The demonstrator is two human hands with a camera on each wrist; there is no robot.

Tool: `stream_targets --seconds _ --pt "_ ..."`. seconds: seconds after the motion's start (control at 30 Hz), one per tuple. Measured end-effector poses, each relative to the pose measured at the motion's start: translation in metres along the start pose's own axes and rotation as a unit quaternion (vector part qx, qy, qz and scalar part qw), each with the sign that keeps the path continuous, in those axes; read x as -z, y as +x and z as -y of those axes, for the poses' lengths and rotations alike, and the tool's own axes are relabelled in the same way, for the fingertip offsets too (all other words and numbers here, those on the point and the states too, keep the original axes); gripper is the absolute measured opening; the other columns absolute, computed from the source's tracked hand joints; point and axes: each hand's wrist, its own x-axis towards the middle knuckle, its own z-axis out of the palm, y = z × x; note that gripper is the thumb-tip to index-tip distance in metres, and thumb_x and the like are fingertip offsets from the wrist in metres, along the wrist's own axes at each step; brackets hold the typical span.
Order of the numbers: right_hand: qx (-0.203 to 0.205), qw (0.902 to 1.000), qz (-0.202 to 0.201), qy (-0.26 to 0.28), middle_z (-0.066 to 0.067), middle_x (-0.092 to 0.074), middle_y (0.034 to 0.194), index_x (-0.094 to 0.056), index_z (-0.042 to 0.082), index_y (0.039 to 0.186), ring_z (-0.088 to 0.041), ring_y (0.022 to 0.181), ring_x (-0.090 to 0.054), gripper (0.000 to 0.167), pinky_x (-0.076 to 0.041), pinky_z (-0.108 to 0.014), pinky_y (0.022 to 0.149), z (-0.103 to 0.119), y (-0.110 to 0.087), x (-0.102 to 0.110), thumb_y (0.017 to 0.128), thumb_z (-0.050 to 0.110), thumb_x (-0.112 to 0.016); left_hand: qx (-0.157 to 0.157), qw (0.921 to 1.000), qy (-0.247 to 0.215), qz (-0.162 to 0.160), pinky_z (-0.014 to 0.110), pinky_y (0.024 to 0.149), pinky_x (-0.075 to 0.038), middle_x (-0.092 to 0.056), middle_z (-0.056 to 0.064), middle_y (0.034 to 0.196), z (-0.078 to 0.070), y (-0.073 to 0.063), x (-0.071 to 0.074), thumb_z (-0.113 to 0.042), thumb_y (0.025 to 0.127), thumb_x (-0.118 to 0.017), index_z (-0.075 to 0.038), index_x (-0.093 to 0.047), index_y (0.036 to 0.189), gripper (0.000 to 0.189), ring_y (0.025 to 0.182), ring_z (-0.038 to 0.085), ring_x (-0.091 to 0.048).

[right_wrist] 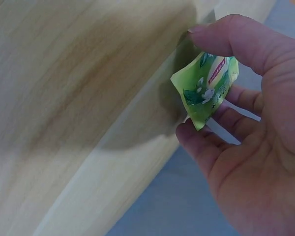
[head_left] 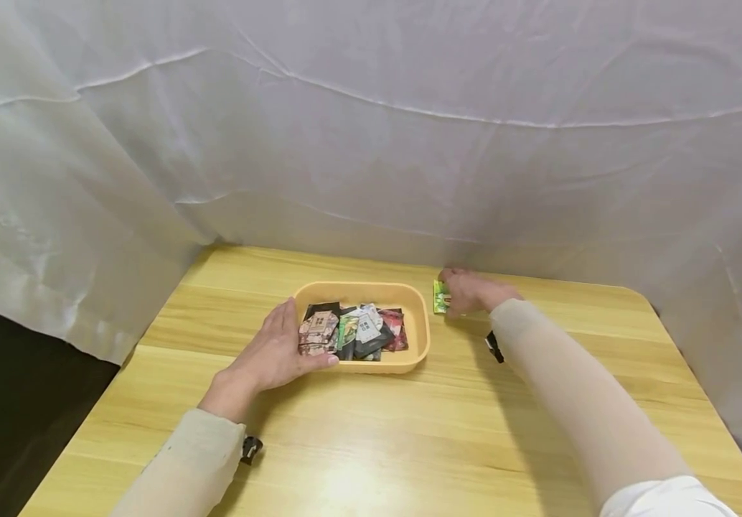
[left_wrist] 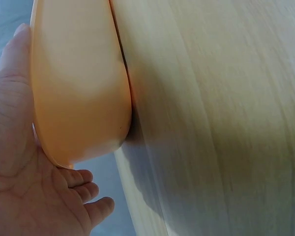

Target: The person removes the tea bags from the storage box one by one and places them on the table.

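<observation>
A yellow-orange plastic basket (head_left: 418,337) sits on the table with a heap of small packets (head_left: 364,330) inside. My left hand (head_left: 274,348) rests on its left end, thumb along the front rim and fingers by the left side. In the left wrist view, the basket's outer wall (left_wrist: 81,93) is beside the palm and the fingers are loosely bent. Right of the basket, my right hand (head_left: 468,291) pinches a green tea sachet (right_wrist: 206,86) with white flowers and a red label. The thumb is at the sachet's upper edge, a fingertip at its lower corner.
The wooden table (head_left: 371,431) extends in front of the basket and to both sides. A pale cloth curtain (head_left: 371,143) hangs along its back and sides. A dark area (head_left: 22,402) lies off the table's left edge.
</observation>
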Motion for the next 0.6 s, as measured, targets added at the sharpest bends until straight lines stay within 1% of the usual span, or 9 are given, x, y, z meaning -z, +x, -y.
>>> stream_targets --seconds 0.07,0.2,0.33,0.5,0.57,0.6 --pt "-0.001 1.0000 0.005 0.003 -0.028 -0.033 0.167 -0.033 0.001 0.161 -0.049 0.153 -0.033 0.093 -0.033 -0.064 0.124 0.0001 0.0010 -0.0006 0.083 0.015 -0.082 0.001 1.0000 0.000 0.001 0.056 0.132 -0.010 0.006 0.025 0.175 -0.0005 -0.0010 -0.0006 -0.090 0.081 -0.058 0.004 0.010 0.165 0.143 0.162 0.046 -0.002" --pt "0.005 0.9999 0.005 -0.009 -0.029 -0.032 0.168 -0.034 0.000 0.161 -0.051 0.153 -0.033 0.090 -0.033 -0.065 0.124 -0.0001 0.0027 -0.0006 0.085 0.015 -0.080 0.002 1.0000 -0.005 0.000 0.056 0.132 -0.010 0.005 0.026 0.175 -0.0020 -0.0018 -0.0012 -0.089 0.082 -0.059 0.003 0.010 0.166 0.143 0.162 0.046 -0.003" --pt "0.016 0.9997 0.006 -0.017 -0.030 -0.030 0.168 -0.033 -0.001 0.162 -0.052 0.154 -0.031 0.092 -0.030 -0.065 0.125 -0.0013 0.0048 -0.0006 0.084 0.013 -0.079 0.002 1.0000 -0.005 -0.002 0.056 0.132 -0.011 0.004 0.026 0.175 -0.0031 -0.0019 -0.0011 -0.092 0.080 -0.057 0.003 0.010 0.166 0.144 0.162 0.046 -0.004" --pt "0.020 0.9997 0.010 -0.003 -0.029 -0.028 0.169 -0.030 -0.003 0.163 -0.051 0.155 -0.030 0.097 -0.027 -0.063 0.127 -0.0042 0.0052 -0.0017 0.081 0.012 -0.079 0.000 1.0000 -0.005 -0.003 0.055 0.132 -0.011 0.004 0.026 0.175 -0.0051 -0.0013 -0.0014 -0.094 0.078 -0.055 0.003 0.010 0.166 0.146 0.163 0.045 -0.004" --pt "0.016 0.9999 0.001 0.008 -0.029 -0.029 0.169 -0.028 -0.004 0.164 -0.051 0.155 -0.029 0.098 -0.027 -0.063 0.127 -0.0038 0.0028 -0.0010 0.083 0.013 -0.080 -0.002 1.0000 -0.007 -0.002 0.055 0.132 -0.011 0.004 0.026 0.175 -0.0068 -0.0008 -0.0016 -0.094 0.079 -0.055 0.003 0.009 0.166 0.146 0.163 0.045 -0.004" --pt "0.015 0.9998 -0.010 0.007 -0.029 -0.030 0.168 -0.028 -0.005 0.163 -0.052 0.154 -0.030 0.097 -0.027 -0.063 0.127 -0.0023 0.0005 0.0004 0.084 0.015 -0.081 -0.003 1.0000 -0.008 -0.002 0.055 0.132 -0.011 0.004 0.026 0.175 -0.0076 -0.0004 -0.0018 -0.094 0.079 -0.055 0.003 0.009 0.166 0.146 0.163 0.045 -0.004"
